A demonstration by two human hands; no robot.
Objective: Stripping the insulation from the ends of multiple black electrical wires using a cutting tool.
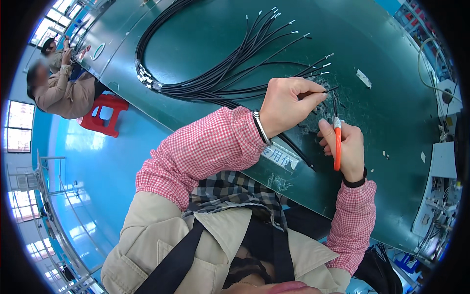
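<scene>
My left hand (293, 102) is closed in a pinch on a black cable (333, 89), whose short end sticks out past the fingertips. Just to its right, my right hand (350, 149) grips scissors (337, 149) with an orange handle and dark blades. The blades point away from me and lie close by the cable's end; whether they touch it I cannot tell. Beyond my left hand a bundle of black cables (205, 83) curves over the green table, with pale ends fanned out. Silvery tape (147, 77) wraps part of the bundle.
Cut scraps and fibres (313, 120) litter the green table (391, 103) around my hands. A printed label (281, 156) is stuck near its front edge. White equipment (435, 186) stands at the right. Two people (61, 90) sit at the far left, near a red stool (104, 115).
</scene>
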